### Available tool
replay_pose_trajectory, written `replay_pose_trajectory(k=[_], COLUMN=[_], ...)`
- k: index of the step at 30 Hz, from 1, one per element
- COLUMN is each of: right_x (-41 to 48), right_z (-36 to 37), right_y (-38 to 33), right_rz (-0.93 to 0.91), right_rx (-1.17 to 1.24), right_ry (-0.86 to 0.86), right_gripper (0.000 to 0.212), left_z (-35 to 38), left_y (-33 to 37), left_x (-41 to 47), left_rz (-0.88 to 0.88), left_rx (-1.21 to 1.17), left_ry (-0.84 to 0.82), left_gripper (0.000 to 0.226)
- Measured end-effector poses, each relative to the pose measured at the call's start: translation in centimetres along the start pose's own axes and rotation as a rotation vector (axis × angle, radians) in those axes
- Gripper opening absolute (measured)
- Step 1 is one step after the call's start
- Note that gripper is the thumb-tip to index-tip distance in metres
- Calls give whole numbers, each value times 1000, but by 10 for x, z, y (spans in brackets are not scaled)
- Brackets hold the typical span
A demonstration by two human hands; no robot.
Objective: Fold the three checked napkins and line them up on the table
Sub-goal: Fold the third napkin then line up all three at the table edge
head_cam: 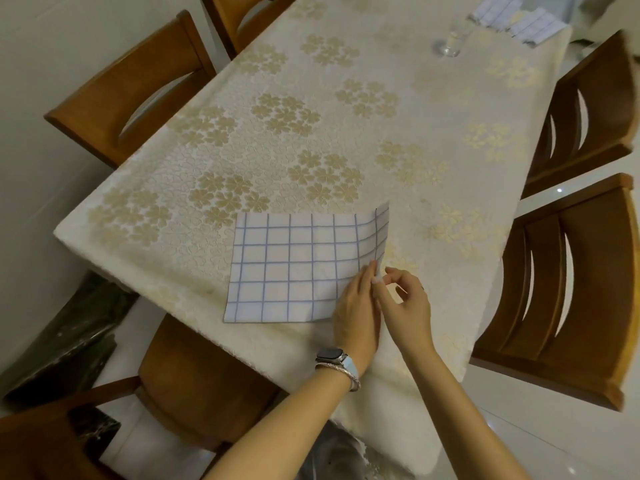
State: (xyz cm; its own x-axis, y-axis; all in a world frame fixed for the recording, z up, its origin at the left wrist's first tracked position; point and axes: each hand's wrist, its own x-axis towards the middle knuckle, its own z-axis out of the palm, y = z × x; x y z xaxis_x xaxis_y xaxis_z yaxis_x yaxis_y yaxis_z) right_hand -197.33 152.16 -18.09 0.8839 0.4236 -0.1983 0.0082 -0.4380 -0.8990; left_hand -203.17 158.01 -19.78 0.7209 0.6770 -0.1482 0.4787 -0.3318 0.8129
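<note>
Fingers of my left hand pinch the lifted right edge of the checked napkin, spread lower centre on the floral tablecloth; my right hand curls just beside, grip unclear.

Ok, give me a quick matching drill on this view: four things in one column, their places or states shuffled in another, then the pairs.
1 spread checked napkin
2 glass
3 other checked napkins
4 watch

A far right corner of the table, past the glass
B wrist of the left hand
C near edge, right side curled up
D clear, standing upright at the far end

Pairs: 1-C, 2-D, 3-A, 4-B
</note>
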Motion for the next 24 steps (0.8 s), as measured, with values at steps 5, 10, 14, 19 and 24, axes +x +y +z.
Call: replay_pose_trajectory(k=[5, 10, 14, 19, 24], right_x=[2, 17, 34, 40, 37], right_z=[1, 15, 45, 82, 102], right_y=[-5, -4, 2, 3, 7], right_rz=[-37, -137, -284, -419, -441], right_rx=[63, -132, -356, -593, -743], right_ry=[-99, -291, -465, -558, -611], right_gripper=[30, 48, 55, 59, 61], left_z=[-17, -44, -67, -86, -97], left_y=[3, -17, -44, -71, -89], left_x=[-1, -1, -1, -9, -9], left_rz=[-182, -477, -581, -642, -703], left_rx=[-454, -901, -1185, -1222, -1214], left_ry=[19, 182, 286, 371, 491], left_gripper=[41, 43, 45, 45, 38])
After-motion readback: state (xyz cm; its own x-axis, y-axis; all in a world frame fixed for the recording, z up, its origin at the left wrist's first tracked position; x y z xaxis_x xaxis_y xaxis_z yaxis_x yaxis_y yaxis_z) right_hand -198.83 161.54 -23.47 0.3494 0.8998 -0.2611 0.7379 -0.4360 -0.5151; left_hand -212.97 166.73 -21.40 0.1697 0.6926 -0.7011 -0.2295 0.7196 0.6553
